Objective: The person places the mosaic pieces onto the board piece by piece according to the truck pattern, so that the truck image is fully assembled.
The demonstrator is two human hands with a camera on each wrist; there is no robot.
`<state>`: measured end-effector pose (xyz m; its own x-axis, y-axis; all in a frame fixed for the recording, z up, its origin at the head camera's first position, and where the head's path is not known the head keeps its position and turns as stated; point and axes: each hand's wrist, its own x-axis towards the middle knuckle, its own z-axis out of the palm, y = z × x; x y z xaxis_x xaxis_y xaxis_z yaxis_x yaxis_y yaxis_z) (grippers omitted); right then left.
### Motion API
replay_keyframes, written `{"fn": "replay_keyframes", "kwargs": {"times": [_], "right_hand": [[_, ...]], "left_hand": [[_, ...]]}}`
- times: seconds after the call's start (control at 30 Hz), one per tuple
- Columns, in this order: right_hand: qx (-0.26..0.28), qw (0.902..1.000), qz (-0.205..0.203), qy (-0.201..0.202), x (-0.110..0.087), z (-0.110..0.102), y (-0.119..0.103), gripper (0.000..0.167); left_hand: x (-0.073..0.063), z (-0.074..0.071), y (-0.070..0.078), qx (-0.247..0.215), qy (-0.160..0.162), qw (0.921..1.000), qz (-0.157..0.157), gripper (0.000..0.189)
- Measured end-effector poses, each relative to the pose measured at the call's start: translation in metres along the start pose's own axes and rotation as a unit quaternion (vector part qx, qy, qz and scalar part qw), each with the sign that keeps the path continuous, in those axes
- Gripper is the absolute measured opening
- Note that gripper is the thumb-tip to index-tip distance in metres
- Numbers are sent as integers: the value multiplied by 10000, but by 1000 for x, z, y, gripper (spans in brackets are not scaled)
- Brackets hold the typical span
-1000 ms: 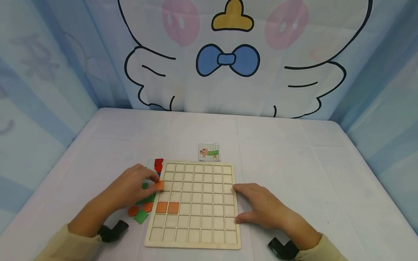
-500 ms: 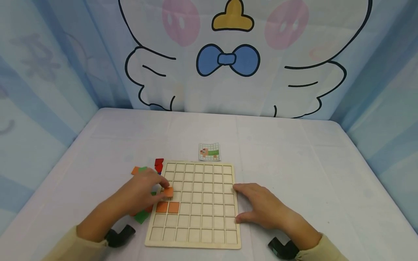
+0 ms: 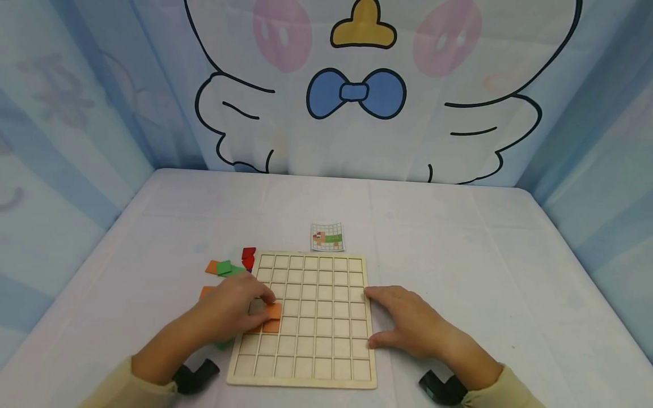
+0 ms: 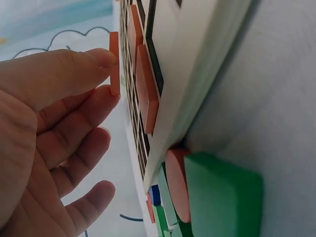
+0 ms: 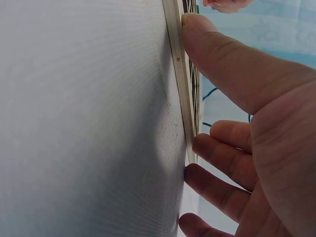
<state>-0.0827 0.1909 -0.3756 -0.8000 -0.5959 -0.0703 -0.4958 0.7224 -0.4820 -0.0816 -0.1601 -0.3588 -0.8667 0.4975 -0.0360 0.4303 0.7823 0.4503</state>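
My left hand (image 3: 232,306) pinches an orange square tile (image 4: 114,64) between thumb and fingertip, the other fingers loosely bent. The tile is held over the left part of a wooden grid board (image 3: 326,340); the left wrist view shows it apart from the surface. Two orange tiles (image 4: 148,91) sit side by side in the grid, partly covered by the hand in the head view. At the board's right edge, my right hand (image 3: 408,323) touches the rim with extended thumb and fingers, gripping nothing.
A small picture card (image 3: 327,238) with a gridded animal design lies behind the board. Loose pieces crowd its left side: red ones (image 3: 248,256), a green square (image 3: 223,268), an orange disc (image 4: 177,185). White cloth covers the table (image 3: 459,238).
Carrying the orange tile, my left hand has moved right and nearer the body, from the board's left edge to above the second column. My right hand stays where it was.
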Motion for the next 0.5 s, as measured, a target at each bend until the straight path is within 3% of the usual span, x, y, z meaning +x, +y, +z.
{"fn": "replay_keyframes", "kwargs": {"times": [0.2, 0.5], "right_hand": [[-15, 10000, -1, 13, 0, 0, 0, 86], [-60, 10000, -11, 53, 0, 1, 1, 84]], "left_hand": [[2, 3, 1, 72, -61, 9995, 285, 15], [7, 11, 5, -97, -234, 9989, 403, 11]]}}
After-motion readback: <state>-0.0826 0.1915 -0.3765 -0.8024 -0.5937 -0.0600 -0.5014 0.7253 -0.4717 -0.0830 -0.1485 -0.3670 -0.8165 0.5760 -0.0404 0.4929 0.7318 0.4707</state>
